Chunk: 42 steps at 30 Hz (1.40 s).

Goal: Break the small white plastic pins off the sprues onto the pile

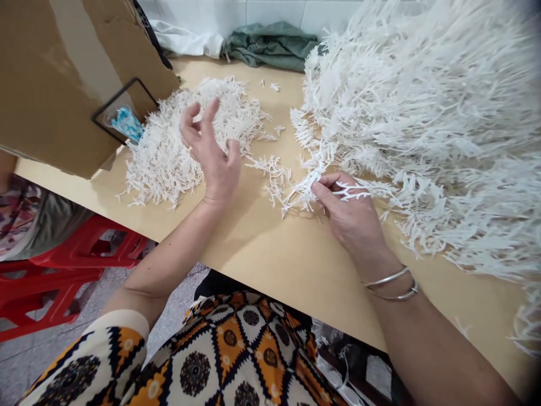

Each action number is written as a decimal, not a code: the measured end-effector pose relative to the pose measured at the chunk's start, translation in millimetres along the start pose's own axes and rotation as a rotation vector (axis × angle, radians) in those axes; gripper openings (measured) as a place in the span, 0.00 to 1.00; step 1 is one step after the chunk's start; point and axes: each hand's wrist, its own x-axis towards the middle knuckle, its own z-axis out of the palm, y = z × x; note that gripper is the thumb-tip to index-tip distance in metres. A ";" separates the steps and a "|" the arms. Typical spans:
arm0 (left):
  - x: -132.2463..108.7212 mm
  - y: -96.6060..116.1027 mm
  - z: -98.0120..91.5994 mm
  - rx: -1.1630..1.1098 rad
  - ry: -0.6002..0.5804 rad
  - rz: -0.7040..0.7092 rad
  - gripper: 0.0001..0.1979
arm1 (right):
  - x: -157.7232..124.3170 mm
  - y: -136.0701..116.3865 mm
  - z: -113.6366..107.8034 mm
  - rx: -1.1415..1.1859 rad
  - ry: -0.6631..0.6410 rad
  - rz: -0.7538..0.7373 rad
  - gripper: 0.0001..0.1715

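My right hand [349,211] pinches a white branching plastic sprig [353,192] between thumb and fingers, just above the tabletop. More white sprigs [310,183] lie or hang by its fingertips; I cannot tell which of them it holds. My left hand [213,158] is raised with its fingers apart and nothing in them, over the near right side of a smaller pile of white sprigs [169,152]. Between the hands a few loose sprigs [274,175] rest on the table. A far larger heap of white sprigs [422,107] rises beyond and to the right of my right hand.
A tall cardboard box [84,73] stands at the left, with a black wire frame [110,107] and a blue-and-white packet [127,124] beside it. Dark green cloth [273,45] lies along the tiled wall. Red plastic stools [88,248] and part of a person are at lower left.
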 end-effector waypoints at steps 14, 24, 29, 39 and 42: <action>-43.3 47.4 29.5 -0.123 -0.475 0.121 0.09 | -7.3 2.1 0.2 -0.053 -0.024 -0.082 0.09; -46.0 44.6 33.1 -0.102 -0.560 0.179 0.13 | -8.8 -0.2 1.2 -0.062 -0.023 -0.088 0.10; -45.9 47.3 32.3 -0.170 -0.516 0.126 0.11 | -10.3 0.5 1.3 -0.036 -0.031 -0.087 0.10; -42.2 49.9 34.3 -0.512 -0.416 -0.094 0.10 | -16.1 -6.6 6.1 -0.036 -0.092 -0.090 0.12; -41.7 51.0 37.9 -0.481 -0.403 -0.113 0.09 | -14.4 -7.0 6.7 -0.025 -0.059 -0.103 0.14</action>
